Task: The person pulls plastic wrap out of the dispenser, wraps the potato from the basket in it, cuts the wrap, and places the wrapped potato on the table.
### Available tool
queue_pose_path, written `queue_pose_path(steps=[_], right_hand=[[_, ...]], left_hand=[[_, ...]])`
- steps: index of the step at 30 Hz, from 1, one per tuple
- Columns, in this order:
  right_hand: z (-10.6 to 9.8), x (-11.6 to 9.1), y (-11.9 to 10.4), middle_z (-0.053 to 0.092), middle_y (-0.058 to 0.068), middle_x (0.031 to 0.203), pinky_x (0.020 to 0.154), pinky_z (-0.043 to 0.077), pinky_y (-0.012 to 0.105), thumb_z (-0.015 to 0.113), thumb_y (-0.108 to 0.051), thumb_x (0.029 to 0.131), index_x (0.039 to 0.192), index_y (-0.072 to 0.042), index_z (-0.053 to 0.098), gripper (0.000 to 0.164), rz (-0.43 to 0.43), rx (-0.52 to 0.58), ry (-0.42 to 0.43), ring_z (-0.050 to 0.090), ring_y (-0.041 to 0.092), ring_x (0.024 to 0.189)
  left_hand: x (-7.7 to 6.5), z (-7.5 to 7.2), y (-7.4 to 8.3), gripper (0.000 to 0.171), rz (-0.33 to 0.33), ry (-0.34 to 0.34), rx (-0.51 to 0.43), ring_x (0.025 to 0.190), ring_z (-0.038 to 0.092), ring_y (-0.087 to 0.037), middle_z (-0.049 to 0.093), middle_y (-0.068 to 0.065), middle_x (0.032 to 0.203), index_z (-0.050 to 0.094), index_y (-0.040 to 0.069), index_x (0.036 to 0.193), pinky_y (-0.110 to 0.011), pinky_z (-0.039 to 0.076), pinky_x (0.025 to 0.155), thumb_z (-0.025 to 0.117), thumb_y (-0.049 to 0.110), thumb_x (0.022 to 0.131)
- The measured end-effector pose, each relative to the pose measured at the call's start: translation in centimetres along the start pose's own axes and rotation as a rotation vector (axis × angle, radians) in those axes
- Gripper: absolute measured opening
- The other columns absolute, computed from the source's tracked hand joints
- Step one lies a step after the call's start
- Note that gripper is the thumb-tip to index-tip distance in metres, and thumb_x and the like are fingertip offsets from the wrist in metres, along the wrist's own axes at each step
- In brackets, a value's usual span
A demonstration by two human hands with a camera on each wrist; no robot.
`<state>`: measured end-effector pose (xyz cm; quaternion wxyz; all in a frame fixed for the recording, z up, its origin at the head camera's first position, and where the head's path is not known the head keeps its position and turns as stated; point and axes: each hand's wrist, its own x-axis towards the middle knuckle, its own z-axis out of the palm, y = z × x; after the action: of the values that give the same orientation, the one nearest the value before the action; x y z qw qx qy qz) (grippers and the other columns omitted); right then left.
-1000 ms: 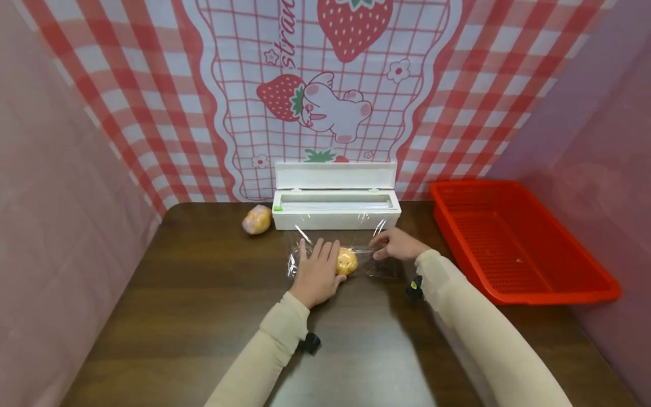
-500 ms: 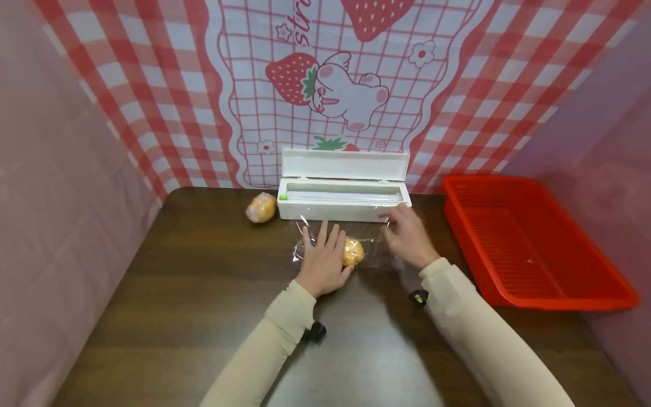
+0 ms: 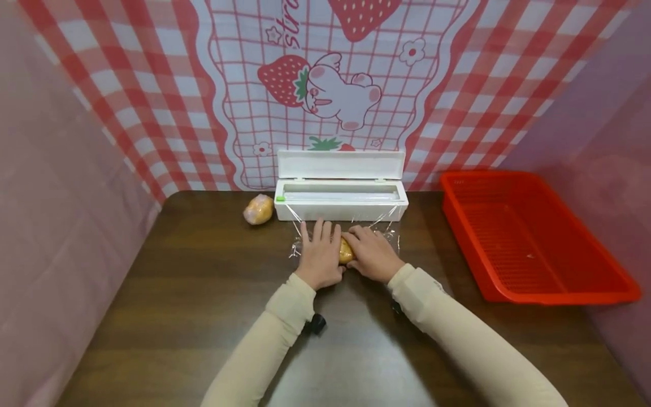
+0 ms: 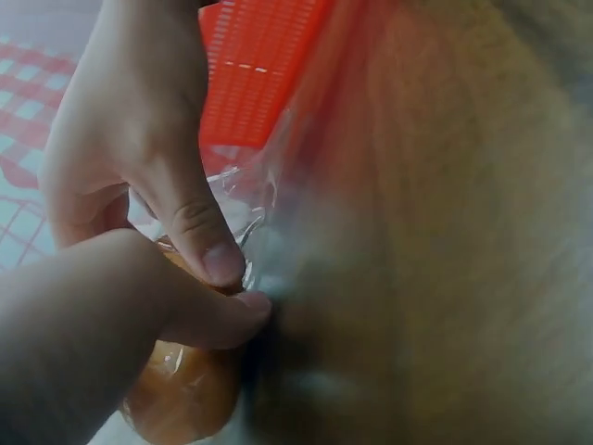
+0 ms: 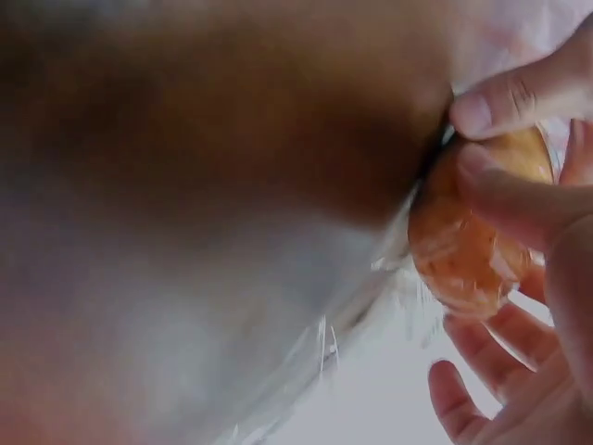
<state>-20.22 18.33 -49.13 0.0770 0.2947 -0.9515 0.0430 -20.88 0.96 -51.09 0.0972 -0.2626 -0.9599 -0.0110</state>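
A round, glossy yellow-orange thing (image 3: pixel 346 251) lies on the table with clear plastic film over it; its exact kind is hard to tell. My left hand (image 3: pixel 320 257) covers its left side, fingers long and spread over the top, thumb against its near side. From the right, my right hand (image 3: pixel 373 253) holds it with bent fingers and thumb. In the right wrist view both thumbs meet on the near side of the wrapped thing (image 5: pixel 468 255). Cling film (image 3: pixel 389 215) stretches from my hands to the white cling film dispenser (image 3: pixel 341 210), whose lid stands raised.
A second yellow-orange thing (image 3: pixel 258 210), wrapped in film, sits left of the dispenser. The red plastic basket (image 3: pixel 488 271) stands on the right of the brown table (image 3: pixel 203 316). A red-checked cloth (image 3: pixel 168 90) hangs behind.
My right hand lifted off the film's right side, then came left and down onto the thing, folding film toward it. My left hand stays on it. The head view shifted slightly.
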Motion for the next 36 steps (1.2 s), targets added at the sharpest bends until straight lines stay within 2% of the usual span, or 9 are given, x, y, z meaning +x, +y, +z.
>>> queue_pose_path(steps=[4, 9, 15, 17, 19, 24, 28, 32, 36], right_hand=[[-0.4, 0.5, 0.5, 0.058, 0.016, 0.127, 0.09, 0.05, 0.052, 0.088, -0.025, 0.079, 0.135, -0.001, 0.06, 0.068, 0.008, 0.072, -0.043, 0.057, 0.034, 0.114], [-0.9, 1.4, 1.2, 0.059, 0.014, 0.125, 0.086, 0.05, 0.053, 0.087, -0.028, 0.077, 0.133, -0.003, 0.061, 0.066, 0.014, 0.156, -0.102, 0.058, 0.034, 0.111], [-1.0, 2.5, 2.4, 0.06, 0.011, 0.118, 0.079, 0.049, 0.049, 0.083, -0.028, 0.073, 0.129, -0.006, 0.065, 0.063, 0.051, 0.248, -0.145, 0.057, 0.027, 0.1], [-0.8, 2.7, 2.8, 0.061, 0.011, 0.117, 0.078, 0.048, 0.047, 0.082, -0.027, 0.071, 0.132, -0.004, 0.062, 0.067, 0.073, 0.306, -0.158, 0.057, 0.025, 0.098], [-0.3, 2.8, 3.3, 0.063, 0.01, 0.113, 0.077, 0.048, 0.044, 0.081, -0.026, 0.069, 0.132, -0.003, 0.059, 0.07, 0.097, 0.36, -0.17, 0.058, 0.024, 0.094], [0.4, 3.0, 4.1, 0.065, 0.005, 0.095, 0.068, 0.051, 0.036, 0.081, -0.026, 0.07, 0.118, -0.004, 0.06, 0.056, 0.118, 0.434, -0.168, 0.059, 0.02, 0.079], [0.5, 3.4, 4.5, 0.064, 0.008, 0.098, 0.071, 0.051, 0.037, 0.081, -0.027, 0.072, 0.116, 0.0, 0.064, 0.054, 0.09, 0.431, -0.156, 0.058, 0.022, 0.082], [-0.1, 4.1, 4.8, 0.062, 0.013, 0.106, 0.078, 0.05, 0.041, 0.081, -0.029, 0.075, 0.117, 0.003, 0.067, 0.055, 0.07, 0.42, -0.154, 0.056, 0.025, 0.09], [-0.5, 5.0, 5.6, 0.063, 0.009, 0.101, 0.077, 0.05, 0.039, 0.078, -0.026, 0.077, 0.116, 0.003, 0.068, 0.05, 0.058, 0.454, -0.164, 0.056, 0.022, 0.087]], left_hand=[[0.5, -0.7, -0.1, 0.103, 0.021, -0.037, 0.085, 0.134, 0.04, -0.033, 0.049, -0.015, 0.142, 0.037, 0.003, 0.154, -0.069, 0.021, 0.111, 0.075, 0.061, 0.077], [0.9, -1.0, -0.3, 0.101, 0.057, -0.045, 0.116, 0.124, 0.048, -0.028, 0.054, -0.011, 0.138, 0.036, 0.002, 0.155, -0.064, 0.031, 0.105, 0.074, 0.058, 0.08], [1.2, -1.6, -1.2, 0.07, 0.169, 0.042, 0.095, 0.111, 0.059, -0.025, 0.063, -0.006, 0.12, 0.052, 0.011, 0.136, -0.066, 0.035, 0.103, 0.078, 0.047, 0.083], [1.4, -1.6, -1.5, 0.06, 0.194, 0.037, 0.081, 0.107, 0.061, -0.025, 0.065, -0.005, 0.115, 0.054, 0.012, 0.127, -0.067, 0.035, 0.102, 0.078, 0.046, 0.084], [1.7, -1.3, -1.6, 0.056, 0.208, 0.004, 0.066, 0.107, 0.062, -0.025, 0.066, -0.005, 0.114, 0.054, 0.011, 0.124, -0.068, 0.033, 0.103, 0.077, 0.045, 0.085], [2.8, -1.1, -1.7, 0.052, 0.198, -0.145, 0.044, 0.113, 0.06, -0.026, 0.066, -0.005, 0.118, 0.054, 0.012, 0.128, -0.072, 0.028, 0.106, 0.072, 0.043, 0.091], [3.7, -1.4, -1.7, 0.052, 0.185, -0.244, 0.046, 0.116, 0.058, -0.027, 0.066, -0.005, 0.121, 0.054, 0.012, 0.131, -0.073, 0.025, 0.107, 0.07, 0.042, 0.092], [4.4, -2.2, -1.8, 0.049, 0.175, -0.258, 0.064, 0.116, 0.053, -0.026, 0.06, -0.006, 0.122, 0.057, 0.012, 0.129, -0.067, 0.032, 0.103, 0.07, 0.042, 0.092], [5.3, -3.0, -2.1, 0.044, 0.18, -0.205, 0.103, 0.11, 0.046, -0.022, 0.051, -0.005, 0.117, 0.061, 0.013, 0.121, -0.051, 0.038, 0.091, 0.068, 0.042, 0.09]])
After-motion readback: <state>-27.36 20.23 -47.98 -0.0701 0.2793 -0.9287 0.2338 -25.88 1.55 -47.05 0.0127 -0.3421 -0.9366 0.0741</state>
